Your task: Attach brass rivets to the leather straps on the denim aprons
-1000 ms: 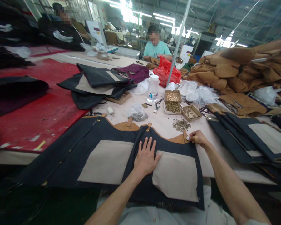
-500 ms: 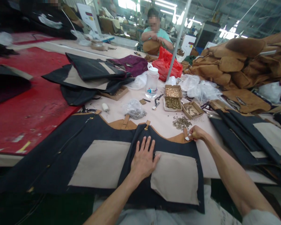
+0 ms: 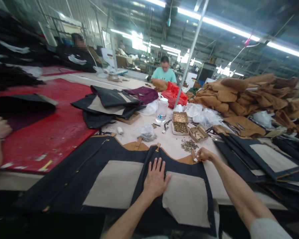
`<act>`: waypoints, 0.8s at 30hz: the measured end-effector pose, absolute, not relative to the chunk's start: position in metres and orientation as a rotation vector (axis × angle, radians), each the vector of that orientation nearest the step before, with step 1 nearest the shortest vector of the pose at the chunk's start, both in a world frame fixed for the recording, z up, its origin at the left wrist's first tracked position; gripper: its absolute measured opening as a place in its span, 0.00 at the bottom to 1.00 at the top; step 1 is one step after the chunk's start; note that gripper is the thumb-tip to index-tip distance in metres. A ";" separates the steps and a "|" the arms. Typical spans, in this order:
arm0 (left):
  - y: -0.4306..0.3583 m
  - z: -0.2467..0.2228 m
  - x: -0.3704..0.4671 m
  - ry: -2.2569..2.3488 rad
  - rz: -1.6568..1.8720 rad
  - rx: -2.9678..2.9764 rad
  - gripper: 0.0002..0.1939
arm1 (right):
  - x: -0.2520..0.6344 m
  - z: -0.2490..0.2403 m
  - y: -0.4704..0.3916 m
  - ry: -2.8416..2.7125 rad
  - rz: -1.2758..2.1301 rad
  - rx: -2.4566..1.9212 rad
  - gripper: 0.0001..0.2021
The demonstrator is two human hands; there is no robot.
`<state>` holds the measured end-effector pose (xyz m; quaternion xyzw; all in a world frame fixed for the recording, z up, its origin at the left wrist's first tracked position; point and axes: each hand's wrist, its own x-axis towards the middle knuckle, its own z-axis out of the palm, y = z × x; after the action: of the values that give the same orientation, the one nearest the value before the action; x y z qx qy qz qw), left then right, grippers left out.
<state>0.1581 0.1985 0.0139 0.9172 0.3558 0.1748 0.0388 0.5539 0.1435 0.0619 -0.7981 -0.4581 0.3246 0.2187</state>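
Note:
A dark navy cloth piece with beige pocket patches and a brown upper edge is spread over the near side of the table. My left hand lies flat on it, fingers spread, between the two patches. At the top right corner my right hand is closed in a pinch. A small white piece shows at its fingertips, beside a brown tab; its kind is too small to make out. Another brown tab with a brass-coloured fitting stands above my left hand.
Beyond the cloth are loose metal fittings, boxes of small parts and a clear jar. Dark pieces are stacked right, brown pieces behind. A co-worker's hand is at the left edge, over the red surface.
The view has tilted up and turned slightly left. A co-worker's hand has come in at the left edge. Both my hands keep their places on the cloth.

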 end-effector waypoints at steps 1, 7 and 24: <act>0.199 0.012 0.156 1.096 0.554 2.811 0.38 | 0.551 0.064 0.140 -1.279 0.850 -2.176 0.15; 0.196 0.010 0.153 1.090 0.593 2.814 0.38 | 0.557 0.046 0.140 -1.280 0.486 -2.096 0.13; 0.192 0.016 0.161 1.100 0.542 2.795 0.38 | 0.561 0.026 0.139 -1.458 0.225 -2.203 0.08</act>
<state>0.1606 0.1916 0.0163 0.9148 0.3600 0.1775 0.0448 0.5611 0.1389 0.0263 -0.8060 -0.5336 0.0823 0.2427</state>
